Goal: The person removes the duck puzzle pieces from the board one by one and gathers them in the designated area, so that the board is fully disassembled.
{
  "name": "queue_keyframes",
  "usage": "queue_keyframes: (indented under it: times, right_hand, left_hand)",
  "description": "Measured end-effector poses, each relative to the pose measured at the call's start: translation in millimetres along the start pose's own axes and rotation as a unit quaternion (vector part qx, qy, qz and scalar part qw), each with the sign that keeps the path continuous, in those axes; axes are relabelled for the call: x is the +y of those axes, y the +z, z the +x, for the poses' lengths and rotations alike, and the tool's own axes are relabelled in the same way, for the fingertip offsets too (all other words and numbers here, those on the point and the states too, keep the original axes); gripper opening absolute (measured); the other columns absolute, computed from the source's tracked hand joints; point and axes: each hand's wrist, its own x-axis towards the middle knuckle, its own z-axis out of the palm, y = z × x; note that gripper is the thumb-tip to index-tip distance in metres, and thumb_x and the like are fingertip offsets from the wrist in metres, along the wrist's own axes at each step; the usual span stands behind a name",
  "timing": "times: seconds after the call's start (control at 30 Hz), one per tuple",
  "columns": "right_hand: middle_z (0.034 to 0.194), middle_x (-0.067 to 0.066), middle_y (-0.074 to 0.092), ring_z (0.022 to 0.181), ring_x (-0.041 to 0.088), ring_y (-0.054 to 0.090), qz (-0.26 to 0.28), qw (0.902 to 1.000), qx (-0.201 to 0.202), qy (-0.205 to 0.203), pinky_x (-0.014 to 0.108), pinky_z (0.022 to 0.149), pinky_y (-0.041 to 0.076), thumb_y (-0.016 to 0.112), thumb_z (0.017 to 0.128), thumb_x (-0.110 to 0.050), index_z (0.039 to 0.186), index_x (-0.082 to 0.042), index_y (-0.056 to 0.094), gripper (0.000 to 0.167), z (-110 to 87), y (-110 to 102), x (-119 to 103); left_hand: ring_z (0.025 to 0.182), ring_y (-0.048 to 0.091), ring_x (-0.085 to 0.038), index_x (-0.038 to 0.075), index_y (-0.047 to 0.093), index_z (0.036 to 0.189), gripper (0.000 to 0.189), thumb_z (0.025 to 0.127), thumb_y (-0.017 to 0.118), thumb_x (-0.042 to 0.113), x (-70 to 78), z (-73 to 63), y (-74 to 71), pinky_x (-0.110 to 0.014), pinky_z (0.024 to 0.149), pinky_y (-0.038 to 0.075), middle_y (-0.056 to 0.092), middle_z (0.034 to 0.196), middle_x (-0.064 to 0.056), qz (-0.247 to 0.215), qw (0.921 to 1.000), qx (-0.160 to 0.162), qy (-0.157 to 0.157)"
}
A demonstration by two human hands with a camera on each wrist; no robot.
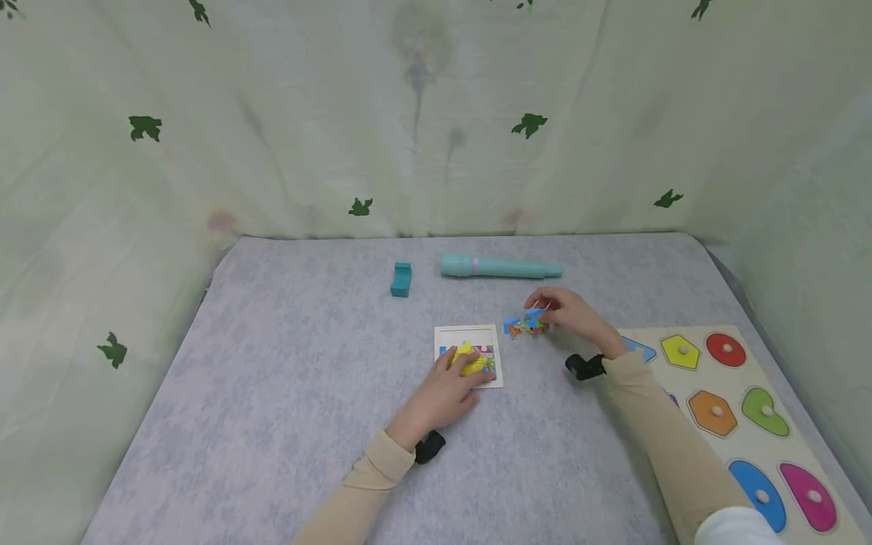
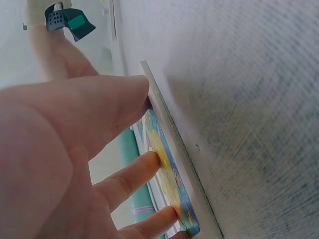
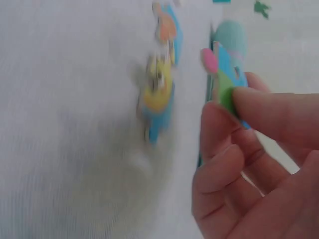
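Note:
My left hand (image 1: 436, 393) rests on a small jigsaw puzzle in a white frame (image 1: 499, 363). Its fingertips touch the yellow part of the picture, and in the left wrist view the thumb (image 2: 114, 94) lies against the frame's edge (image 2: 182, 144). To the right of the frame, my right hand (image 1: 577, 314) pinches a blue and green puzzle piece (image 3: 227, 74) with a pink spot between thumb and fingers, off the table. Below that hand lie loose puzzle pieces, one yellow and blue (image 3: 158, 94), another orange and blue (image 3: 168, 30).
A wooden shape board (image 1: 742, 341) with knobbed coloured pieces lies at the right, partly under the right forearm. Toward the back are a pale teal microphone-shaped object (image 1: 511, 267) and a small teal block (image 1: 401, 279). A curtain hangs behind the table.

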Motion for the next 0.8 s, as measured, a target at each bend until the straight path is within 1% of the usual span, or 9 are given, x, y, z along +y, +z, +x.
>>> queue_keyframes:
  times: [0.1,0.23,0.33,0.53,0.67,0.8]
  right_hand:
    - [0.098,0.021,0.057,0.074,0.023,0.05,-0.003,0.9994,0.006,0.033,0.034,0.058,0.043,0.055,0.085,0.008,0.106,0.005,0.062,0.023,-8.6,-14.0,8.5]
    - [0.097,0.021,0.056,0.075,0.023,0.048,-0.007,0.9975,0.003,0.07,0.035,0.06,0.043,0.053,0.083,0.009,0.106,0.006,0.061,0.024,-16.2,-24.4,15.8]
    - [0.095,0.019,0.056,0.075,0.023,0.046,-0.008,0.9961,-0.006,0.088,0.034,0.06,0.042,0.052,0.081,0.01,0.105,0.007,0.061,0.026,-18.1,-27.0,17.6]
    - [0.095,0.017,0.058,0.073,0.022,0.048,-0.031,0.9941,-0.021,0.102,0.032,0.061,0.042,0.053,0.08,0.009,0.105,0.006,0.062,0.026,-14.8,-24.4,19.8]
    - [0.096,0.015,0.059,0.077,0.023,0.05,-0.071,0.9916,-0.017,0.107,0.033,0.066,0.043,0.056,0.082,0.005,0.103,0.001,0.064,0.022,-11.6,-19.0,21.4]
    - [0.094,0.013,0.059,0.08,0.026,0.051,-0.142,0.9851,-0.002,0.097,0.038,0.07,0.042,0.057,0.084,0.002,0.098,-0.004,0.066,0.018,-10.8,-14.1,19.9]
  left_hand:
    - [0.133,0.03,-0.045,0.02,0.061,0.131,0.035,0.096,0.059,0.017,-0.1,-0.2,0.7,-0.048,0.112,0.018,0.044,0.142,-0.014,-0.001,1.0,0.003,0.0]
    - [0.133,0.029,-0.045,0.021,0.061,0.131,0.035,0.096,0.058,0.017,0.2,-0.7,0.4,-0.047,0.112,0.018,0.043,0.142,-0.014,-0.004,1.0,0.004,-0.004]
    - [0.134,0.028,-0.045,0.021,0.061,0.131,0.035,0.096,0.058,0.017,0.1,-0.9,0.9,-0.047,0.112,0.019,0.043,0.142,-0.014,-0.004,1.0,0.003,-0.007]
    - [0.134,0.028,-0.044,0.021,0.061,0.131,0.035,0.096,0.059,0.018,0.8,-1.5,1.2,-0.048,0.112,0.02,0.043,0.142,-0.013,-0.004,0.9999,0.005,-0.009]
    - [0.134,0.029,-0.045,0.02,0.061,0.13,0.034,0.096,0.059,0.017,0.9,-2.1,1.7,-0.048,0.112,0.02,0.044,0.142,-0.014,-0.006,0.9999,0.01,-0.006]
    - [0.133,0.03,-0.044,0.02,0.062,0.13,0.035,0.095,0.06,0.016,-1.3,-2.9,3.0,-0.048,0.112,0.02,0.044,0.141,-0.014,-0.003,0.9998,0.02,0.005]
